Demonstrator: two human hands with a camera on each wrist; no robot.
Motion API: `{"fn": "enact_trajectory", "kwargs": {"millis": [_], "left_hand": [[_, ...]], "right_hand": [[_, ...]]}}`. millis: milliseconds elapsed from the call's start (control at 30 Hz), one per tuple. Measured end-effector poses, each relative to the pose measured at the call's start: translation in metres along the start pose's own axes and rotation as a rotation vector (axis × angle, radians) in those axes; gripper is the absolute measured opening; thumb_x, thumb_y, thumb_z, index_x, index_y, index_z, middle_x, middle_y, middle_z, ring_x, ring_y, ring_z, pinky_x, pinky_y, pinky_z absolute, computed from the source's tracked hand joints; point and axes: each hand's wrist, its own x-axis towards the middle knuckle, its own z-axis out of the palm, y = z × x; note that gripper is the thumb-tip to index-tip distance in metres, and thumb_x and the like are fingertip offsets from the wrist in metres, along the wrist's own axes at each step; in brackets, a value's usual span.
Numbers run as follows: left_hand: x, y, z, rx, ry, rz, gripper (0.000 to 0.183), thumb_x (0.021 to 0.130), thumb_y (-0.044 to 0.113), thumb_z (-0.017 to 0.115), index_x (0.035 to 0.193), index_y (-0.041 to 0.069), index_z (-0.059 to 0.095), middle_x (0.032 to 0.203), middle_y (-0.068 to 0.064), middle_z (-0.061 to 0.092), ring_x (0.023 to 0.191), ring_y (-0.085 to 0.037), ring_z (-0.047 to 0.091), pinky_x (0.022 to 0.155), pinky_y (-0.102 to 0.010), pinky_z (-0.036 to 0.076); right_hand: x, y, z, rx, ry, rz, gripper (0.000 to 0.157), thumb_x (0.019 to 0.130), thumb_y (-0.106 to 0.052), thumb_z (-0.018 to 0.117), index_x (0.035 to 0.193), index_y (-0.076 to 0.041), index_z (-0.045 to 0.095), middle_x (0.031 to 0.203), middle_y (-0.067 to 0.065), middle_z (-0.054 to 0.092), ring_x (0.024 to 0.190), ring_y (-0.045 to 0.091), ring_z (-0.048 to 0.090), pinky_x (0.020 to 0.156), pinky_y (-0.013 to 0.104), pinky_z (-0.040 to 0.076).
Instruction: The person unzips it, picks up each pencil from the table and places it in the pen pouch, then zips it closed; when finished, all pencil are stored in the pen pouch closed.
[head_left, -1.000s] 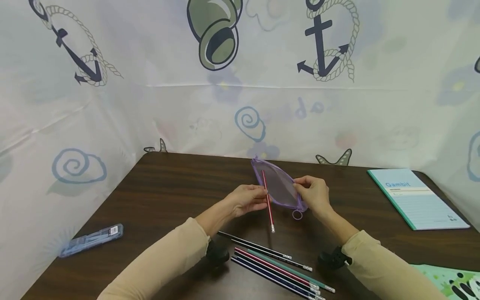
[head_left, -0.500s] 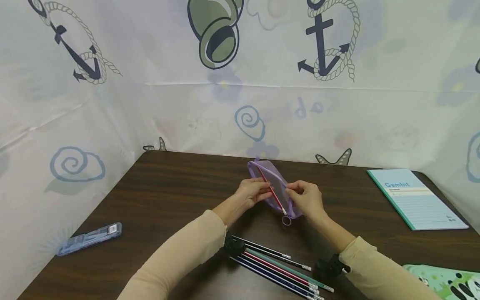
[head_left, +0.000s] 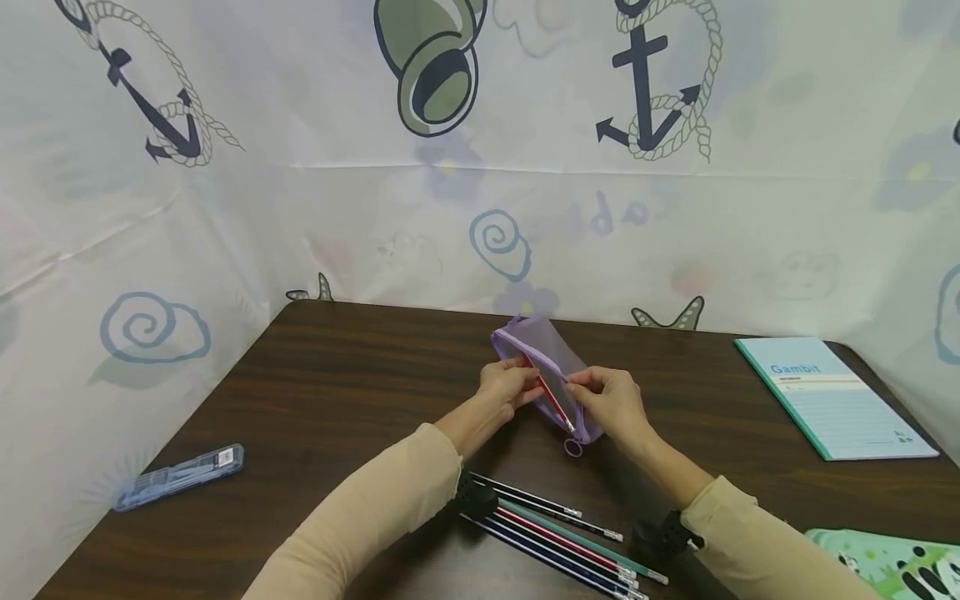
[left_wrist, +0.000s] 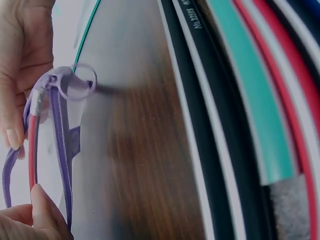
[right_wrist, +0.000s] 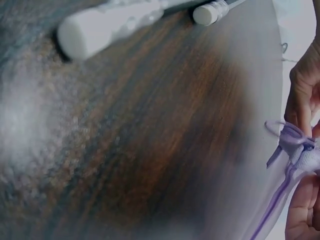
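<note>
- Pinching the red pencil [head_left: 553, 398] between thumb and fingers, the left hand [head_left: 506, 387] sits at the mouth of the purple mesh zipper pouch [head_left: 555, 346].
- The right hand [head_left: 611, 400] pinches the pouch's zipper edge, wrist bent inward.
- The pencil slants within the opening, between the zipper edges, its eraser end near the ring pull [head_left: 573, 447].
- Both forearms, in cream sleeves [head_left: 375, 496], angle inward above the dark wood-grain table [head_left: 360, 375].
- Striped pencils [head_left: 564, 542] lie between them; a translucent blue case [head_left: 180, 477] rests left, a "Gambit" notebook [head_left: 836, 400] right.
- A white curtain [head_left: 337, 225] printed with anchors and binoculars encloses the table.
</note>
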Motion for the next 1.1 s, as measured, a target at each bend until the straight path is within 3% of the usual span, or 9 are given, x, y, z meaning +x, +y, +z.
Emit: {"fn": "enact_trajectory", "kwargs": {"millis": [333,467,633,867,1100], "left_hand": [[-0.001,-0.004,0.005,0.029,0.016,0.046,0.035,0.087,-0.008,0.059,0.121,-0.009,0.055,0.075,-0.006,0.061,0.065,-0.011,0.060,0.072,-0.031,0.059],[-0.001,-0.007,0.007,0.045,0.014,0.058,0.036,0.087,-0.008,0.059,0.122,-0.008,0.055,0.093,-0.017,0.067,0.071,-0.014,0.063,0.074,-0.033,0.059],[-0.003,-0.006,0.011,0.049,-0.007,0.084,0.045,0.084,-0.010,0.062,0.128,-0.006,0.052,0.118,-0.023,0.062,0.083,-0.018,0.066,0.076,-0.034,0.058],[-0.004,-0.010,0.014,0.063,0.003,0.083,0.052,0.082,-0.016,0.057,0.131,-0.002,0.050,0.101,-0.015,0.064,0.069,-0.014,0.064,0.071,-0.031,0.059],[-0.004,-0.011,0.012,0.108,-0.042,0.096,0.063,0.083,-0.010,0.063,0.140,0.003,0.041,0.114,-0.024,0.062,0.086,-0.025,0.069,0.073,-0.030,0.058]], "right_hand": [[0.001,-0.001,-0.001,0.058,-0.088,0.022,0.012,0.085,-0.003,0.066,0.092,0.005,0.070,0.081,0.015,0.070,0.063,0.006,0.058,0.054,0.022,0.054],[0.001,-0.002,-0.001,0.091,-0.109,0.034,0.013,0.085,-0.001,0.065,0.094,0.007,0.069,0.082,0.016,0.070,0.062,0.007,0.059,0.056,0.029,0.057],[0.002,-0.003,0.000,0.119,-0.090,0.051,0.015,0.086,-0.003,0.066,0.095,0.008,0.068,0.082,0.016,0.070,0.062,0.006,0.058,0.058,0.032,0.058],[0.001,-0.010,0.003,0.103,-0.103,0.039,0.014,0.085,-0.004,0.066,0.094,0.007,0.069,0.081,0.017,0.069,0.061,0.007,0.057,0.055,0.028,0.056],[0.004,-0.012,0.004,0.110,-0.066,0.057,0.015,0.087,-0.006,0.066,0.096,0.006,0.069,0.084,0.014,0.070,0.066,0.008,0.059,0.059,0.029,0.057]]}}
